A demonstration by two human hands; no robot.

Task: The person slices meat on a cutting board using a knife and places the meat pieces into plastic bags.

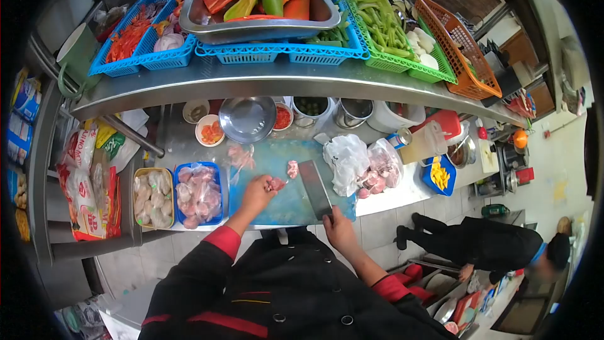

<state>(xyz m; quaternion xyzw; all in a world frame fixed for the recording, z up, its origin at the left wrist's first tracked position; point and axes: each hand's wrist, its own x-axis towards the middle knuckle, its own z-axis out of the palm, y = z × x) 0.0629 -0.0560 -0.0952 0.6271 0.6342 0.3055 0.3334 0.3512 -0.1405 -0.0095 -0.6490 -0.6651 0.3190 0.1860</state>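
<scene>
My left hand (257, 194) is closed on a piece of raw meat (275, 184) over the blue cutting board (283, 211). In my right hand (340, 226) is the handle of a cleaver (314, 189), its broad blade pointing away from me across the board. A smaller chunk of pink meat (292, 169) lies on the board between the held piece and the blade. At the board's upper left rests a heap of pale meat scraps (241, 157). Bagged raw meat (384, 167) and a white plastic bag (346, 164) lie to the right of the cleaver.
A blue tray (220, 201) and a yellowish tray (171, 214) of bagged meat stand left of the board. Bowls and a metal plate (247, 119) line the back. Overhead, a steel shelf (283, 82) bears vegetable baskets. Another person (484, 239) bends at the right.
</scene>
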